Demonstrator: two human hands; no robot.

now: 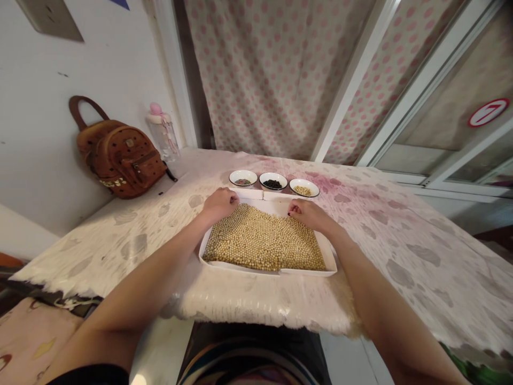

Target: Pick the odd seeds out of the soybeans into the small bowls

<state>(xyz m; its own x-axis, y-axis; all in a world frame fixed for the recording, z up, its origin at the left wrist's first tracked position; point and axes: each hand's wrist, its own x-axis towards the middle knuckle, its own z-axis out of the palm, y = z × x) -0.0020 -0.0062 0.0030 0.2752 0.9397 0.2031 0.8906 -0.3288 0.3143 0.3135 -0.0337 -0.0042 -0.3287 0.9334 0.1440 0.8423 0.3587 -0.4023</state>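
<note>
A white rectangular tray [331, 260] full of yellow soybeans [264, 243] lies on the table in front of me. My left hand [219, 204] rests at the tray's far left corner, fingers curled in a pinch on the beans. My right hand [308, 213] sits at the far right part of the tray, fingers also pinched together over the beans; what they hold is too small to see. Behind the tray stand three small white bowls: the left bowl [242, 178] with mixed bits, the middle bowl [273, 181] with black beans, the right bowl [304, 187] with yellow beans.
The table [401, 240] wears a pale patterned cloth. A brown backpack [120, 155] leans against the wall at the far left beside a clear water bottle [164, 133] with a pink lid. A dotted curtain [280, 75] hangs behind the table.
</note>
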